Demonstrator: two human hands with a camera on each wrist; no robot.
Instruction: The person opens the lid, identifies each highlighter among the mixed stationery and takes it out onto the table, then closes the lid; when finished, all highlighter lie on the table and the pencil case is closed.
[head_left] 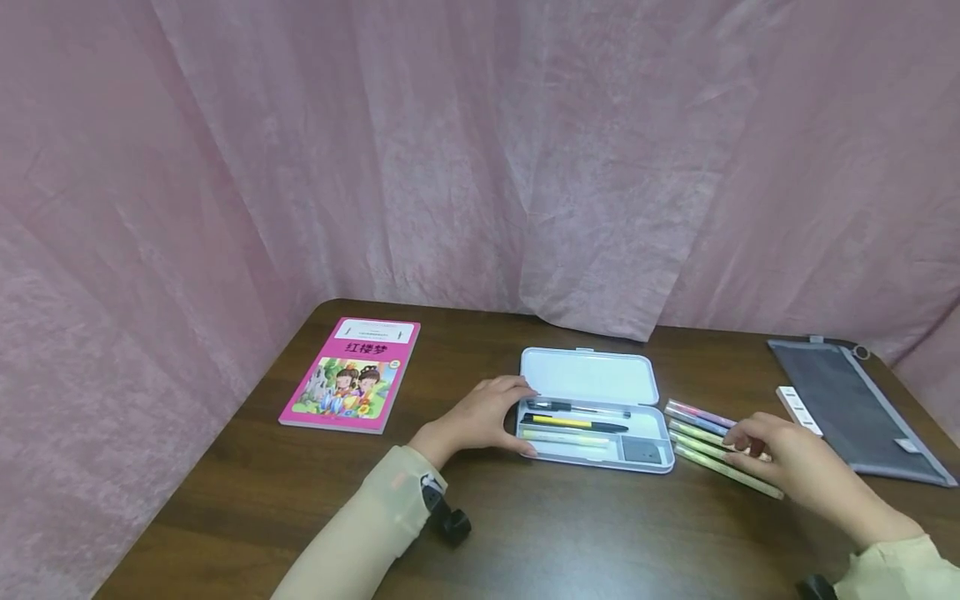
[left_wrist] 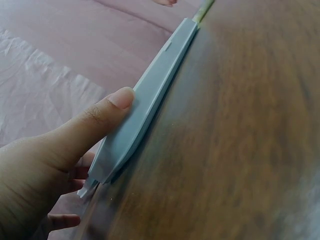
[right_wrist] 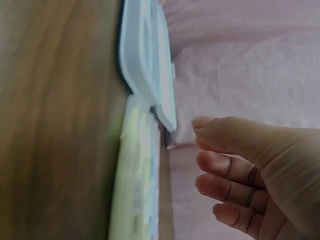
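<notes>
An open pale-blue pencil case [head_left: 588, 377] lies on the table, its lid folded back. My left hand [head_left: 483, 419] grips its left end, the thumb along the front wall, as the left wrist view also shows on the case [left_wrist: 142, 110]. Inside lie a clear pen with a black cap [head_left: 555, 407], a yellow-and-black pen [head_left: 573, 423], a pale green pen [head_left: 566, 437] and a grey block [head_left: 642, 451]. Over several pastel pens [head_left: 731, 472] right of the case hovers my right hand [head_left: 776, 454], fingers loosely bent, nothing between them in the right wrist view.
At the left lies a pink book [head_left: 348, 375] with a cartoon cover. A grey zip pouch [head_left: 847, 400] is at the right, a small white strip-like piece [head_left: 799, 410] against its edge. A pink curtain [head_left: 450, 167] hangs behind the table [head_left: 570, 533].
</notes>
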